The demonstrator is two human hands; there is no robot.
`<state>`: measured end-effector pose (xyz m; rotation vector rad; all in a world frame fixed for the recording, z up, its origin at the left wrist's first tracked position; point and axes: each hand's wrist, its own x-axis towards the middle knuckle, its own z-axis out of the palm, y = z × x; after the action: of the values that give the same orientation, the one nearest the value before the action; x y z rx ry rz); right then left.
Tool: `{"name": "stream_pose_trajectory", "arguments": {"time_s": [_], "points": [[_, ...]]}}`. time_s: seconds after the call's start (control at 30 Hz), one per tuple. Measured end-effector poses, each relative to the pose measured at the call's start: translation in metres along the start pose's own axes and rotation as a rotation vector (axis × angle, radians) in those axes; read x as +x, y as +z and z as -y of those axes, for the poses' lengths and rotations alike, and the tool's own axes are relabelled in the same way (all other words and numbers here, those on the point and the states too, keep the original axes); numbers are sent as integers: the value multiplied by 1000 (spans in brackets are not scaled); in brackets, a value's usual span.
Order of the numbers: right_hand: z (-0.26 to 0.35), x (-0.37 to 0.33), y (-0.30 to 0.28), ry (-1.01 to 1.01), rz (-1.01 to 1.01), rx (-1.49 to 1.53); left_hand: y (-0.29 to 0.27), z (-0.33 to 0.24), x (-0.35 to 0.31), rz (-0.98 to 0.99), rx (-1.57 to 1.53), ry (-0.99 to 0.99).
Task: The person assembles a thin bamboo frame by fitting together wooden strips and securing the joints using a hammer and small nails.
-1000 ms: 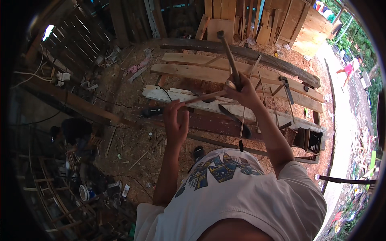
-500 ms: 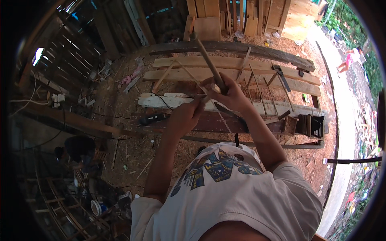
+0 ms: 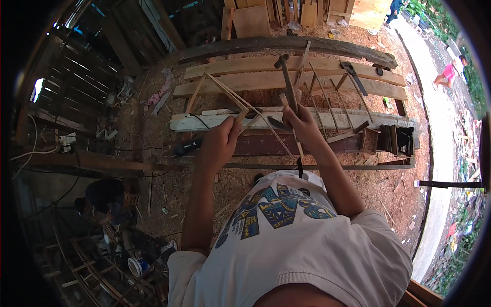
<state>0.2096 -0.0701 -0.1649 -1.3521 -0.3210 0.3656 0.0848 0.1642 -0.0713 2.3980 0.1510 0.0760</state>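
My left hand [image 3: 219,143] is closed on the end of a thin strip [image 3: 241,115]; my right hand [image 3: 304,127] grips a hammer [image 3: 289,81], head pointing away from me. Left of my left hand lies a black tool [image 3: 189,148]. Below are a red board [image 3: 255,146] and white beam [image 3: 190,123], then pale planks [image 3: 250,64], then a dark beam [image 3: 245,46].
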Motion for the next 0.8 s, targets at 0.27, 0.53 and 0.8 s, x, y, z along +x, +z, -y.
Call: {"name": "stream_pose_trajectory", "arguments": {"time_s": [0.27,0.53,0.8], "points": [[31,22,19,328,99,24,14,-10,-8,118,-241,-91],[53,25,43,312,232,-98,19,-9,-9,37,-459,-154],[73,15,41,165,232,-197,7,30,12,26,-854,-342]]}}
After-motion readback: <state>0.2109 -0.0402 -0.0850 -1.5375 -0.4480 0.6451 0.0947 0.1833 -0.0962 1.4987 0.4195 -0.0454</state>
